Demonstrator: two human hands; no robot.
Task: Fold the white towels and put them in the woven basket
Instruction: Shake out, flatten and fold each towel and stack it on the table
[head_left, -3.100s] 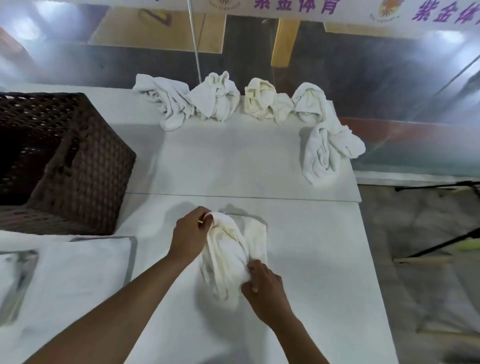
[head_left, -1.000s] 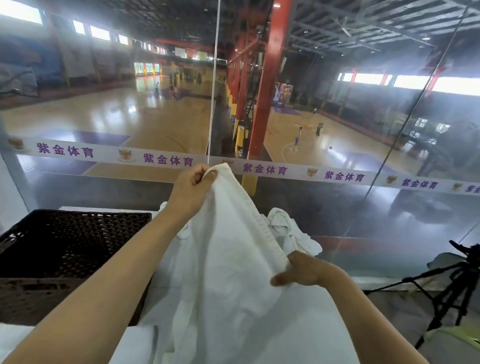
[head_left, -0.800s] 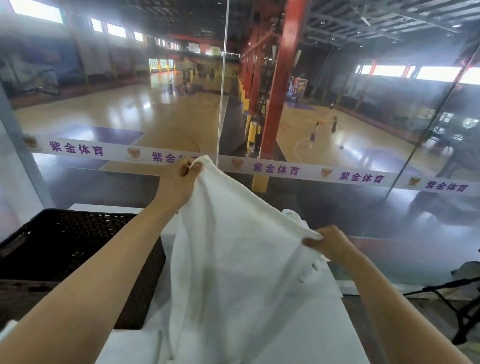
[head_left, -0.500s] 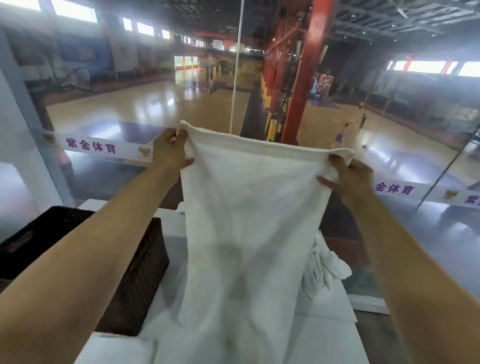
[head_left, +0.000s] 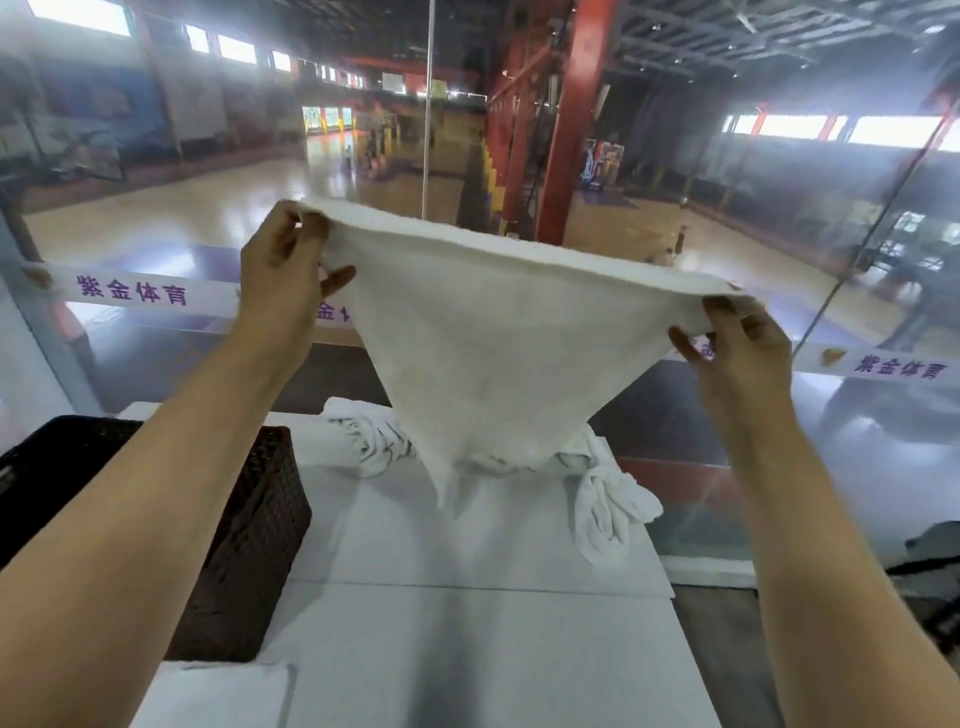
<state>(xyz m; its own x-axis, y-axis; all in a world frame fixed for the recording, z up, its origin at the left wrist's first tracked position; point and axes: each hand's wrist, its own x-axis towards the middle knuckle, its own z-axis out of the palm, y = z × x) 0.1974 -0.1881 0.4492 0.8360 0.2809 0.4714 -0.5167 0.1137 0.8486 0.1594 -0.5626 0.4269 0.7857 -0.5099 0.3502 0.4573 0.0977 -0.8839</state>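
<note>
Towel (head_left: 493, 353) hangs spread above the table (head_left: 467, 649), right of the woven basket (head_left: 249, 545), its top corners pinched by left hand (head_left: 283, 280) and right hand (head_left: 737, 348); keep that edge taut and level, then lower it flat before folding.

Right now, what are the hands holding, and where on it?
One white towel, held up spread: left hand pinches one top corner, right hand the other.

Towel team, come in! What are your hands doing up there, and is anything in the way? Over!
Left hand and right hand pinch the towel by its top corners, spread in the air. Basket waits left. Crumpled towels beyond; nothing blocking.
</note>
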